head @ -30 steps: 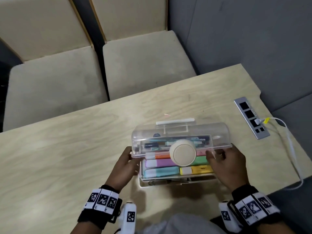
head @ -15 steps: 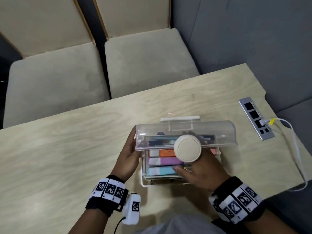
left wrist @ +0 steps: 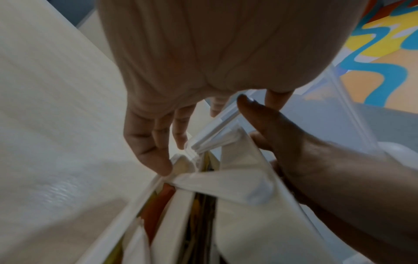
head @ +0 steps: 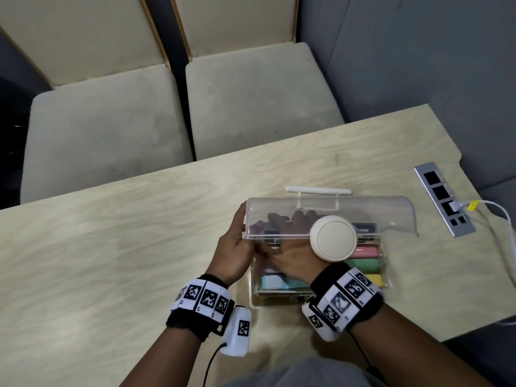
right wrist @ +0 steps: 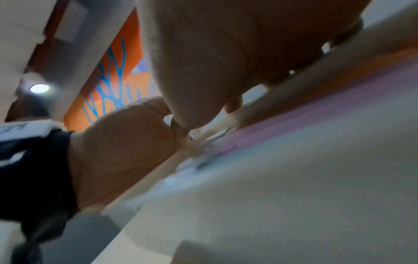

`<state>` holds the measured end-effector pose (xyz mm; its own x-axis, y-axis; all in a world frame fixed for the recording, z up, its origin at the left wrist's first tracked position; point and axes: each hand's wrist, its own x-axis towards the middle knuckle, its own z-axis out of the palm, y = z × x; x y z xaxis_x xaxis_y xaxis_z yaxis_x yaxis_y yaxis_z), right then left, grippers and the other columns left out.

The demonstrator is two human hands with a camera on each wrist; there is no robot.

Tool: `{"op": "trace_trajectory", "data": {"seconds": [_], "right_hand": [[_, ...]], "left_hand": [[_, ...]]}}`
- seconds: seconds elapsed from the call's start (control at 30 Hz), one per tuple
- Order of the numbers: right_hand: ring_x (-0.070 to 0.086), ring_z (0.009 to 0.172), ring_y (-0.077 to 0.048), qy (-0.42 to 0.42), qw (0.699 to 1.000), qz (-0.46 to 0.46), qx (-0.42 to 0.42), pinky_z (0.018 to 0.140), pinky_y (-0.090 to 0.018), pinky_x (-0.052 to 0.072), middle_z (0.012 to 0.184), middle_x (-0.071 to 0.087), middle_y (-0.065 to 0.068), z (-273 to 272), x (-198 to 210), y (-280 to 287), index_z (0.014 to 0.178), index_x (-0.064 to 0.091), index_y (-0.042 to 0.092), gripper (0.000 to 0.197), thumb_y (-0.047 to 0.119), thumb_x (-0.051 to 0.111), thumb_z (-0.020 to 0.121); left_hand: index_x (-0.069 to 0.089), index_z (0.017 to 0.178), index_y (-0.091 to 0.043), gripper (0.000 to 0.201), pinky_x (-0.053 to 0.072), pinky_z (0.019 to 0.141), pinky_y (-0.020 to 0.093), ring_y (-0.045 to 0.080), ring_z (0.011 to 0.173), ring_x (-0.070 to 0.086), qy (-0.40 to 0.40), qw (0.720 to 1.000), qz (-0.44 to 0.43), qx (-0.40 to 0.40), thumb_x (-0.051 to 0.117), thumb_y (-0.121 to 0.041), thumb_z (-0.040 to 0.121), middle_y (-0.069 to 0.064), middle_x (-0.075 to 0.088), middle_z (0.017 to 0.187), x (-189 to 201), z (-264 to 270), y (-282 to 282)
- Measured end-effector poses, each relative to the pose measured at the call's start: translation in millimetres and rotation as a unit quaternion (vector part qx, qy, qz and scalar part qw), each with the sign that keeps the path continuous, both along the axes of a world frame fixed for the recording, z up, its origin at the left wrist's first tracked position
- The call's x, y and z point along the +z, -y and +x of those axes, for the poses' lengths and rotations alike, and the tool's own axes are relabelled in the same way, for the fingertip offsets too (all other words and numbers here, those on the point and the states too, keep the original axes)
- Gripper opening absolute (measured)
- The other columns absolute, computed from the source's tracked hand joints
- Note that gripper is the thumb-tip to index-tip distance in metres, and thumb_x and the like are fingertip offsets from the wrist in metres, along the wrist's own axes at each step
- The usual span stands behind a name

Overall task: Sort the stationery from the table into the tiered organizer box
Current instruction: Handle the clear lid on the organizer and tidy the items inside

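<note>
Organizer box held by both hands

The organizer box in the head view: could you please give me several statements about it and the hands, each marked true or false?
1. The left hand holds the organizer box's left end. True.
2. The right hand rests on the bare table. False: it reaches in under the clear lid.
3. A white cable is plugged into the power strip. True.
4. The box stands on a chair. False: on the table.
</note>
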<state>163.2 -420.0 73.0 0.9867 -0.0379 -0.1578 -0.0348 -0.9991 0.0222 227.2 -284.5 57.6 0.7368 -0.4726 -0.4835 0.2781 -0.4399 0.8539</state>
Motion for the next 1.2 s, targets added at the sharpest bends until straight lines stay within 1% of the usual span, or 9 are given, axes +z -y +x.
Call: {"op": "trace_trajectory", "data": {"seconds": [0.1, 0.27, 0.5, 0.6, 0.67, 0.8, 0.93, 1.07, 1.2], "right_hand": [[0.049, 0.104, -0.027, -0.126, 0.99, 0.051, -0.038, 0.097, -0.046, 0.034, 0.12, 0.052, -0.001, 15, 7, -2, 0.121, 0.047, 0.038, 0.044, 0.067, 0.053, 0.088], [0.034, 0.088, -0.025, -0.132, 0.966, 0.097, -0.202, 0.076, -0.037, 0.025, 0.102, 0.051, -0.005, 16, -10, -1, 0.1, 0.051, 0.034, 0.046, 0.072, 0.053, 0.075], [0.047, 0.107, -0.027, -0.122, 0.963, 0.103, -0.218, 0.081, -0.037, 0.029, 0.112, 0.053, -0.005, 6, -6, 5, 0.122, 0.052, 0.042, 0.065, 0.078, 0.059, 0.069], [0.05, 0.106, -0.029, -0.127, 0.968, 0.074, -0.203, 0.081, -0.037, 0.03, 0.114, 0.056, -0.006, 5, -3, 7, 0.121, 0.051, 0.04, 0.063, 0.076, 0.059, 0.07], [0.049, 0.105, -0.03, -0.135, 0.968, 0.084, -0.195, 0.079, -0.038, 0.029, 0.113, 0.057, -0.009, 6, -7, 5, 0.117, 0.049, 0.037, 0.057, 0.073, 0.057, 0.074], [0.051, 0.101, -0.029, -0.097, 0.965, 0.14, -0.198, 0.076, -0.036, 0.029, 0.107, 0.057, -0.005, 3, -21, 5, 0.122, 0.043, 0.036, 0.064, 0.076, 0.054, 0.074], [0.054, 0.096, -0.024, -0.084, 0.959, 0.175, -0.205, 0.078, -0.034, 0.039, 0.1, 0.059, 0.001, -3, -26, 15, 0.118, 0.048, 0.036, 0.07, 0.085, 0.048, 0.069], [0.055, 0.096, -0.023, -0.08, 0.948, 0.2, -0.235, 0.084, -0.034, 0.043, 0.098, 0.061, 0.001, -1, -27, 13, 0.112, 0.055, 0.032, 0.082, 0.091, 0.036, 0.058], [0.05, 0.085, -0.02, -0.072, 0.947, 0.202, -0.239, 0.074, -0.031, 0.03, 0.094, 0.057, 0.001, -1, -22, 15, 0.098, 0.051, 0.03, 0.061, 0.084, 0.054, 0.069]], "left_hand": [[0.034, 0.135, -0.062, 0.055, 0.051, 0.098, 0.046, 0.01, 0.116, 0.059, 0.0, 1.0, -0.004, -0.01, 0.045, -0.057, 0.081, -0.016, 0.061, 0.129, 2, 0, 0], [0.032, 0.135, -0.065, 0.057, 0.05, 0.099, 0.047, 0.01, 0.119, 0.057, 0.001, 1.0, -0.006, -0.017, 0.046, -0.065, 0.08, -0.018, 0.057, 0.133, 4, -2, -2], [0.026, 0.143, -0.057, 0.072, 0.049, 0.101, 0.04, 0.003, 0.121, 0.054, 0.019, 0.999, -0.013, -0.024, 0.046, -0.071, 0.075, -0.019, 0.053, 0.137, 3, -7, -1], [0.027, 0.144, -0.055, 0.072, 0.047, 0.097, 0.019, -0.016, 0.114, 0.051, 0.044, 0.998, -0.016, -0.04, 0.043, -0.072, 0.076, -0.035, 0.053, 0.127, 5, -11, -3], [0.027, 0.143, -0.056, 0.069, 0.049, 0.095, 0.025, -0.023, 0.11, 0.049, 0.039, 0.998, -0.018, -0.037, 0.043, -0.07, 0.077, -0.045, 0.05, 0.12, 5, -13, -5], [0.025, 0.143, -0.057, 0.069, 0.052, 0.096, 0.04, -0.016, 0.11, 0.052, 0.023, 0.999, -0.02, -0.031, 0.046, -0.069, 0.079, -0.042, 0.051, 0.124, 1, -16, -9], [0.023, 0.142, -0.06, 0.065, 0.05, 0.099, 0.047, 0.005, 0.121, 0.054, 0.018, 0.999, -0.008, -0.025, 0.047, -0.068, 0.082, -0.021, 0.051, 0.139, -4, -15, -8], [0.031, 0.137, -0.062, 0.059, 0.053, 0.094, 0.047, 0.01, 0.113, 0.059, 0.007, 1.0, -0.006, 0.001, 0.048, -0.066, 0.081, -0.013, 0.06, 0.129, -8, -12, -8], [0.034, 0.134, -0.064, 0.053, 0.054, 0.092, 0.046, 0.013, 0.114, 0.06, 0.003, 1.0, 0.002, 0.014, 0.049, -0.066, 0.083, -0.012, 0.061, 0.128, -9, -11, -6]]}}
